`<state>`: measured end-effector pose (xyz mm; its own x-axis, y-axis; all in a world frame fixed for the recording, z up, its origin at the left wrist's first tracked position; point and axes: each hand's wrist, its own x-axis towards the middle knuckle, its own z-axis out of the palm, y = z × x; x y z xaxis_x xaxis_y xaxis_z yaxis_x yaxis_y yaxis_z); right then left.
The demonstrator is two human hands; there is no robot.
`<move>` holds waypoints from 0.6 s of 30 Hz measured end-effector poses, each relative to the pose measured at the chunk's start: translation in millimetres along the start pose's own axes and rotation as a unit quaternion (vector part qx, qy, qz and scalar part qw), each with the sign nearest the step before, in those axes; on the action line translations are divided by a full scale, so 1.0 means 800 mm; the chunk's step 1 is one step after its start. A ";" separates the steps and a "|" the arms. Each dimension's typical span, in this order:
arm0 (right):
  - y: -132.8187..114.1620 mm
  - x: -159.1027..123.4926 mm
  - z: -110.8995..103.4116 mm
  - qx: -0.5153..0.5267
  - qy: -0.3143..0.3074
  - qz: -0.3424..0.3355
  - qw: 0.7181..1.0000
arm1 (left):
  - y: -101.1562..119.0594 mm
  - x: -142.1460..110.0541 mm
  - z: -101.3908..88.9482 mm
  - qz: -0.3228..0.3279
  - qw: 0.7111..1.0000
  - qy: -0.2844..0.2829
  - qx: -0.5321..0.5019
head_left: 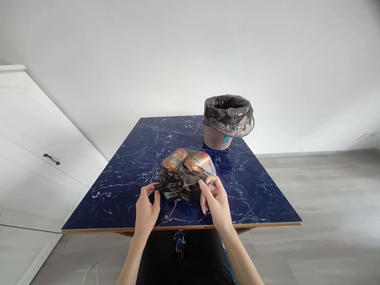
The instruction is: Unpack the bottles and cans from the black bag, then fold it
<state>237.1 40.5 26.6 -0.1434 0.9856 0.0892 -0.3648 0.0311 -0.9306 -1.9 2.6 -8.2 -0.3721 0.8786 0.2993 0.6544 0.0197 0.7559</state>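
A thin black plastic bag (pixel 185 180) lies on the blue table near its front half. Through its film show orange-red packages (pixel 175 159) with pale lettering, side by side at the bag's far end. My left hand (pixel 148 206) pinches the bag's near left edge between thumb and fingers. On the right, my right hand (pixel 215 198) has thumb and fingers closed on the near right edge of the same bag. A bit of green shows through the film near the left hand. The bag's opening cannot be made out clearly.
A grey-brown trash bin (pixel 216 137) lined with a black bag (pixel 237 120) folded over its rim stands at the table's back right. The blue marble-patterned table (pixel 118 202) ends close to my body. A white cabinet (pixel 35 154) is at left, a white wall behind.
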 end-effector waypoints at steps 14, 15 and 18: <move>0.012 -0.014 0.014 -0.238 0.039 -0.029 0.970 | 0.011 -0.012 -0.016 0.173 0.985 -0.003 -0.026; 0.010 -0.012 0.013 -0.237 0.058 -0.029 0.969 | 0.012 -0.013 -0.017 0.174 0.984 0.002 -0.025; 0.005 -0.011 0.009 -0.178 0.101 -0.012 0.979 | 0.013 -0.018 -0.022 0.157 0.987 0.022 -0.038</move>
<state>230.1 31.1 24.6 0.0592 0.9956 0.0733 -0.0174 0.0744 -0.9971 -1.5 -18.3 6.0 -0.1875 0.8142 0.5495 0.6920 -0.2875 0.6622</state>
